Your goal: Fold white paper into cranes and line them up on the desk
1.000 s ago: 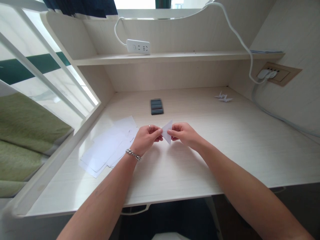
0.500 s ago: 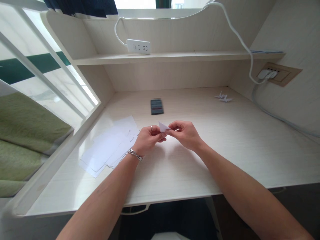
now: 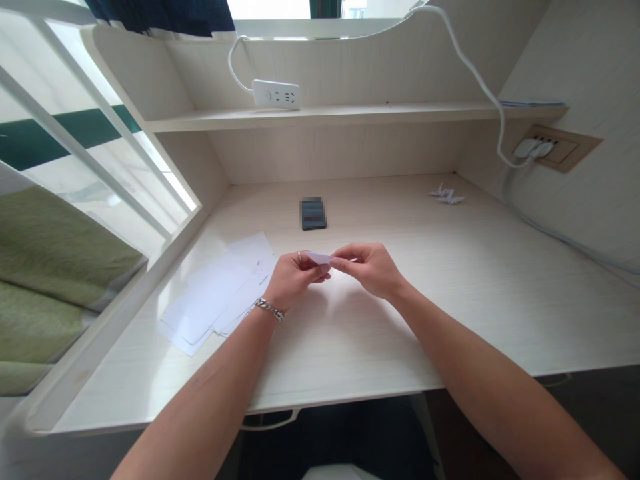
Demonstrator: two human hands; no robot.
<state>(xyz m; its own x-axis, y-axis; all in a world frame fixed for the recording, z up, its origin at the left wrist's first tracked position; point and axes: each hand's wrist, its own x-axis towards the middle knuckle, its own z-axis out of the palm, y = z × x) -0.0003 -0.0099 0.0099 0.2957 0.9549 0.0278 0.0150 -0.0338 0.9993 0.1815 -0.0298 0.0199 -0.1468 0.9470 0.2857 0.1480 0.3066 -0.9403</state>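
A small folded piece of white paper (image 3: 319, 258) is held up just above the desk, pinched between both hands. My left hand (image 3: 296, 275), with a ring and a chain bracelet, is closed on its left and lower part. The fingertips and thumb of my right hand (image 3: 367, 267) grip its right end. The fingers cover part of the paper, so its full shape is hidden. To the left of my left hand lie loose white paper sheets (image 3: 215, 287), overlapping. Two folded paper cranes (image 3: 450, 196) rest at the back right of the desk.
A dark, blurred-out rectangular object (image 3: 313, 213) lies on the desk (image 3: 480, 280) beyond my hands. On the shelf (image 3: 350, 115) stands a white power strip (image 3: 276, 94). Its cable runs to a wall socket (image 3: 565, 148) at right. The desk's front edge is near my forearms.
The pointed flap of the folded paper, upright before, is now tilted down toward the left and looks flatter. Both hands have barely moved and keep their hold.
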